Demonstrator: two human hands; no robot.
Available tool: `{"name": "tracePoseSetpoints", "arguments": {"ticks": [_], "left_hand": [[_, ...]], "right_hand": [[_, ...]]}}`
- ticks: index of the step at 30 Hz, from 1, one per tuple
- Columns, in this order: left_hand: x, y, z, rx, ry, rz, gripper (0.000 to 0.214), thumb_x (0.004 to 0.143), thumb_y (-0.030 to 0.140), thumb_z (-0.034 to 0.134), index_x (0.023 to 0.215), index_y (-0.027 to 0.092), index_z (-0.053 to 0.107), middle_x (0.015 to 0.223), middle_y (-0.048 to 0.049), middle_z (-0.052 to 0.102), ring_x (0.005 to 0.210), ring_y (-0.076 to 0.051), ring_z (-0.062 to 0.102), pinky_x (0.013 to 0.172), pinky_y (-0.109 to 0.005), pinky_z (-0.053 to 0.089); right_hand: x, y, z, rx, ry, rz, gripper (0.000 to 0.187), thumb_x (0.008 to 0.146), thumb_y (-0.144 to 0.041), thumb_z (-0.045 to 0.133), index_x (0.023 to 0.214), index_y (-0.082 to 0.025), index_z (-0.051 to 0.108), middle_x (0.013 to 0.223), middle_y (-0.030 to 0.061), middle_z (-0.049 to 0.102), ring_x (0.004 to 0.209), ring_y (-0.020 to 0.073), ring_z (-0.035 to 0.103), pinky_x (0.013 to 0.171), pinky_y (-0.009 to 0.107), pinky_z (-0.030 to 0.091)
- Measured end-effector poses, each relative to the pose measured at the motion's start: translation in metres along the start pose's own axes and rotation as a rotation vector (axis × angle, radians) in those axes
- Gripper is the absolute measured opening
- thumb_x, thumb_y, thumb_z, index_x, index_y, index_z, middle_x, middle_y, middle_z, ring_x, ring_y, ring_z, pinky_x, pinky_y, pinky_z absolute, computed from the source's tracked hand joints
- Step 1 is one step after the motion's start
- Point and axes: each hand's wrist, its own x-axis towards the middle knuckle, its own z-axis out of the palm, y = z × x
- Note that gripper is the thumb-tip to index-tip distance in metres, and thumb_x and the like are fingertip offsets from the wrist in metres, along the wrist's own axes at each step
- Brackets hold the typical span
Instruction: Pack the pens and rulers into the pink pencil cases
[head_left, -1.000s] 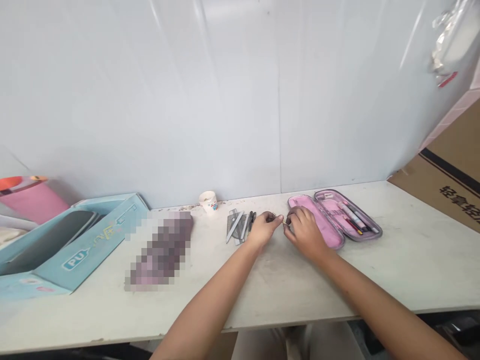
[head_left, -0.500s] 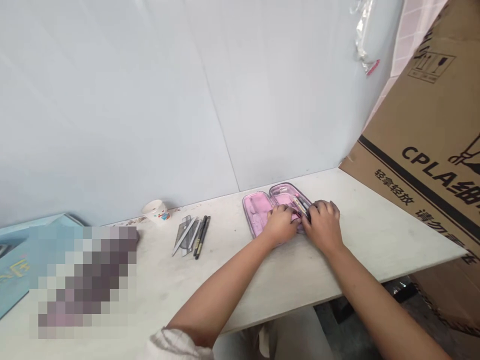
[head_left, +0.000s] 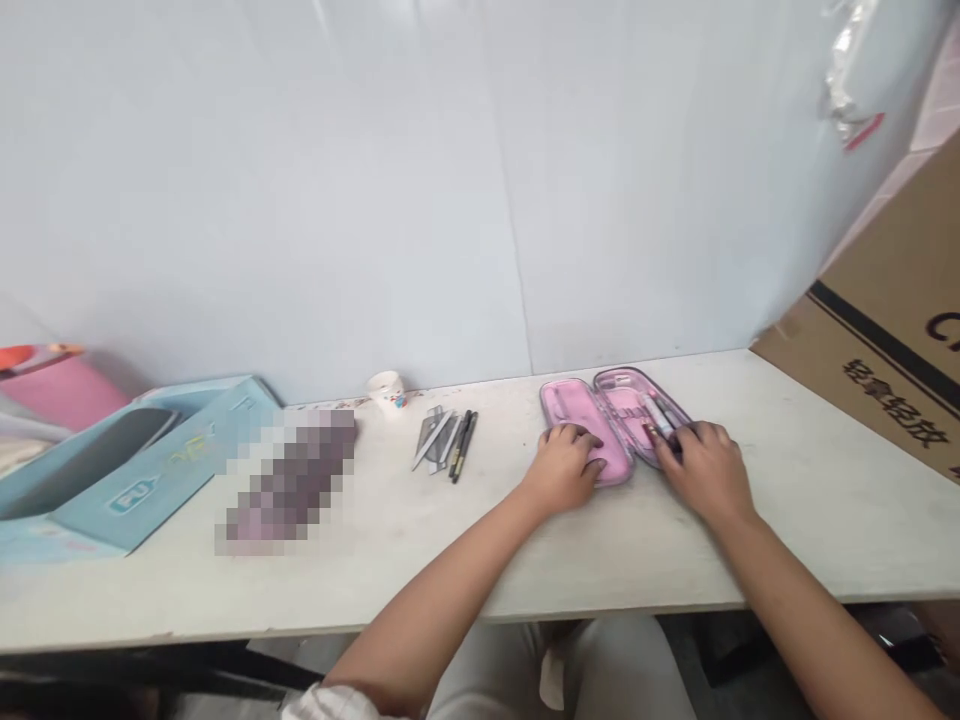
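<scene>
A pink pencil case (head_left: 613, 462) lies unzipped and spread flat on the table, with its two halves side by side. My left hand (head_left: 564, 468) rests on the left half, fingers apart and slightly bent over its lining. At the right half is my right hand (head_left: 709, 468), its thumb and fingers closed around pens (head_left: 660, 412) that lie along that side. The hand covers the pens' lower ends and part of the case's rim. A small pale item (head_left: 622, 380) sits at the top of the right half.
Left of the case lie two black pens (head_left: 463, 447) and grey rulers with a white strip (head_left: 433, 440). Behind them stands a paper cup (head_left: 387, 392). Further left are a blurred-out purple object (head_left: 300, 480) and a light-blue box (head_left: 187, 450). A cardboard box (head_left: 885, 350) leans at right.
The view has swung left, bringing more of the blue box into sight. My hands have moved apart: the left now lies on the left half, and the right stays by the pens.
</scene>
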Motion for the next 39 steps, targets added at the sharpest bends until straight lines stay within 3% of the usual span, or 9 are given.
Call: {"name": "tracePoseSetpoints", "arguments": {"ticks": [5, 11, 15, 19, 23, 27, 32, 35, 39], "left_hand": [[-0.053, -0.064, -0.037, 0.012, 0.029, -0.220, 0.032, 0.087, 0.029, 0.038, 0.112, 0.019, 0.055, 0.118, -0.0098, 0.052, 0.113, -0.023, 0.044, 0.097, -0.040, 0.034], [-0.094, -0.133, -0.051, 0.067, 0.080, -0.408, 0.032, 0.087, 0.026, 0.036, 0.113, 0.019, 0.054, 0.116, -0.0106, 0.053, 0.111, -0.026, 0.046, 0.093, -0.042, 0.037], [-0.107, -0.150, -0.041, 0.117, 0.122, -0.396, 0.032, 0.088, 0.027, 0.036, 0.113, 0.021, 0.054, 0.116, -0.0090, 0.053, 0.110, -0.025, 0.046, 0.091, -0.042, 0.038], [-0.109, -0.149, -0.036, 0.177, 0.140, -0.379, 0.030, 0.089, 0.026, 0.034, 0.109, 0.019, 0.055, 0.111, -0.0096, 0.054, 0.105, -0.024, 0.049, 0.087, -0.041, 0.040], [-0.109, -0.146, -0.034, 0.229, 0.143, -0.375, 0.028, 0.088, 0.026, 0.036, 0.106, 0.018, 0.056, 0.110, -0.0112, 0.055, 0.105, -0.026, 0.049, 0.087, -0.042, 0.039], [-0.110, -0.144, -0.036, 0.224, 0.174, -0.350, 0.029, 0.086, 0.024, 0.040, 0.110, 0.017, 0.053, 0.113, -0.0118, 0.054, 0.107, -0.026, 0.048, 0.090, -0.043, 0.038], [-0.103, -0.129, -0.050, 0.300, 0.348, -0.105, 0.041, 0.086, 0.013, 0.036, 0.126, 0.017, 0.040, 0.131, -0.0124, 0.044, 0.125, -0.024, 0.035, 0.103, -0.043, 0.026], [-0.095, -0.111, -0.051, 0.378, 0.236, -0.010, 0.031, 0.086, 0.011, 0.034, 0.110, 0.019, 0.051, 0.104, -0.0107, 0.059, 0.105, -0.023, 0.051, 0.092, -0.040, 0.035], [-0.079, -0.089, -0.050, 0.376, 0.102, -0.102, 0.027, 0.091, 0.026, 0.031, 0.096, 0.022, 0.057, 0.073, -0.0059, 0.060, 0.072, -0.020, 0.057, 0.061, -0.029, 0.037]], "right_hand": [[0.004, -0.035, -0.007, 0.023, 0.010, -0.092, 0.030, 0.085, -0.036, 0.041, 0.082, -0.015, 0.063, 0.086, 0.0143, 0.058, 0.088, 0.0273, 0.048, 0.074, 0.037, 0.037], [0.016, -0.149, -0.012, 0.199, -0.143, -0.303, 0.028, 0.086, -0.032, 0.039, 0.083, -0.016, 0.062, 0.091, 0.0120, 0.058, 0.091, 0.0241, 0.048, 0.080, 0.034, 0.036], [0.030, -0.223, -0.002, 0.236, -0.308, -0.342, 0.030, 0.086, -0.032, 0.038, 0.092, -0.016, 0.062, 0.098, 0.0122, 0.058, 0.099, 0.0239, 0.046, 0.083, 0.033, 0.035], [0.048, -0.264, 0.013, 0.176, -0.464, -0.239, 0.038, 0.083, -0.036, 0.038, 0.097, -0.012, 0.064, 0.103, 0.0153, 0.058, 0.104, 0.0267, 0.045, 0.081, 0.034, 0.038], [0.058, -0.268, 0.021, 0.051, -0.564, -0.157, 0.044, 0.079, -0.041, 0.043, 0.098, -0.008, 0.066, 0.109, 0.0201, 0.056, 0.106, 0.0310, 0.046, 0.079, 0.038, 0.038], [0.057, -0.248, 0.015, 0.007, -0.543, -0.159, 0.040, 0.078, -0.035, 0.046, 0.095, -0.004, 0.065, 0.106, 0.0224, 0.057, 0.104, 0.0329, 0.048, 0.079, 0.039, 0.037], [0.041, -0.211, -0.007, 0.183, -0.413, -0.408, 0.026, 0.087, -0.025, 0.036, 0.098, -0.011, 0.055, 0.091, 0.0110, 0.062, 0.086, 0.0207, 0.055, 0.070, 0.029, 0.035], [0.031, -0.193, -0.019, 0.248, -0.334, -0.535, 0.023, 0.091, -0.024, 0.033, 0.099, -0.015, 0.053, 0.084, 0.0069, 0.061, 0.078, 0.0179, 0.054, 0.065, 0.028, 0.033], [0.030, -0.172, -0.020, 0.259, -0.145, -0.620, 0.023, 0.087, -0.012, 0.035, 0.094, -0.016, 0.057, 0.082, 0.0064, 0.061, 0.082, 0.0191, 0.051, 0.068, 0.030, 0.034]]}}
